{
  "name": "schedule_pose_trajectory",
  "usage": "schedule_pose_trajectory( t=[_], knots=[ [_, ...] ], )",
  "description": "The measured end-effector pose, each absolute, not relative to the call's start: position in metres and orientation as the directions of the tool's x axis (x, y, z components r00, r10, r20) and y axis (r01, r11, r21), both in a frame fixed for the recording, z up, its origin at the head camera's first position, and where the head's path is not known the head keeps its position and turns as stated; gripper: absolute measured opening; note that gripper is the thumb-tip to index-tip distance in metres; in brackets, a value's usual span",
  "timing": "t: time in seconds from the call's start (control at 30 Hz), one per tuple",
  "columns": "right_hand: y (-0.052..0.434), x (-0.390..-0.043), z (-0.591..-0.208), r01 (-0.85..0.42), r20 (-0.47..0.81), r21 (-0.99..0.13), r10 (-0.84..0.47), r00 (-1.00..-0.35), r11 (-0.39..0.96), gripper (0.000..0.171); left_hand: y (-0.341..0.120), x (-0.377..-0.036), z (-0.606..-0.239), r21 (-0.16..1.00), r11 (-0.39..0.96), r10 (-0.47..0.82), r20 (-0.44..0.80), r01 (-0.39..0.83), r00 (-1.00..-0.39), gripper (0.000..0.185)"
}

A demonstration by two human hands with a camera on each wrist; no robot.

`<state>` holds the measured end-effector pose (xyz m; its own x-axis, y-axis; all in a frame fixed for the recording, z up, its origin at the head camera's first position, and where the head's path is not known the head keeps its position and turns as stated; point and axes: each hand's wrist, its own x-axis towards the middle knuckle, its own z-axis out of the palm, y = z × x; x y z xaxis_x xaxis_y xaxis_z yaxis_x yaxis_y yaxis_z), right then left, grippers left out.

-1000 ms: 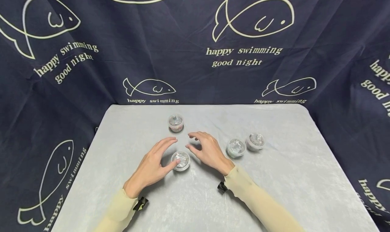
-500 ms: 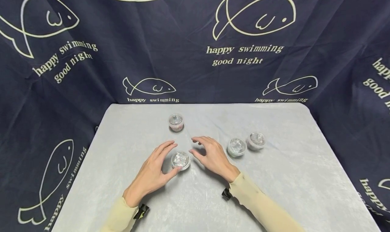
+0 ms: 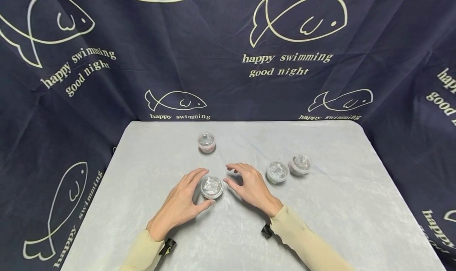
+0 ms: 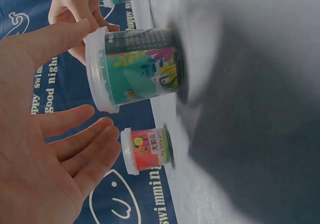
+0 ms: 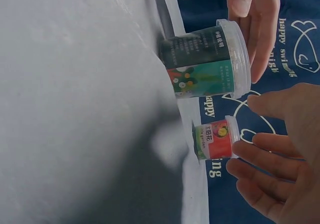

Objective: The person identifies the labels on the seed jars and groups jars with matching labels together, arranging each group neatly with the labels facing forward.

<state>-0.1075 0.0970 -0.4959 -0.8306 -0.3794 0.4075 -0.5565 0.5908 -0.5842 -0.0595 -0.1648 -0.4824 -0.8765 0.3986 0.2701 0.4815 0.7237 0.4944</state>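
Observation:
A small clear-lidded cup (image 3: 211, 187) with a green printed label (image 4: 135, 66) stands upright on the grey table (image 3: 320, 215). My left hand (image 3: 201, 187) curves round its left side; the thumb (image 4: 65, 39) meets the lid's rim while the fingers (image 4: 90, 139) stay straight and apart from it. On the cup's right, my right hand (image 3: 231, 175) hovers with relaxed fingers and touches nothing. The right wrist view shows the same cup (image 5: 205, 66) with the left hand (image 5: 250, 14) behind it.
A red-labelled cup (image 3: 206, 142) stands farther back, also in the wrist views (image 4: 147, 149) (image 5: 215, 139). Two more cups (image 3: 277, 171) (image 3: 300, 164) sit side by side to the right. Dark blue fish-print cloth (image 3: 228, 65) hangs behind and around the table.
Both hands have drawn slightly back toward me. The left thumb has slid round to the near side of the middle cup. The cup has not moved.

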Motion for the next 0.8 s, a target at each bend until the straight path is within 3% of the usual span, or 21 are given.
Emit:
schedule_pose_trajectory(
  t=[0.8],
  knots=[
    [0.099,-0.104,-0.505,-0.536,0.398,-0.607,-0.359,-0.844,0.587,0.044,-0.151,-0.067,-0.488,0.415,0.760,0.416,0.281,0.500,-0.865,0.078]
  ],
)
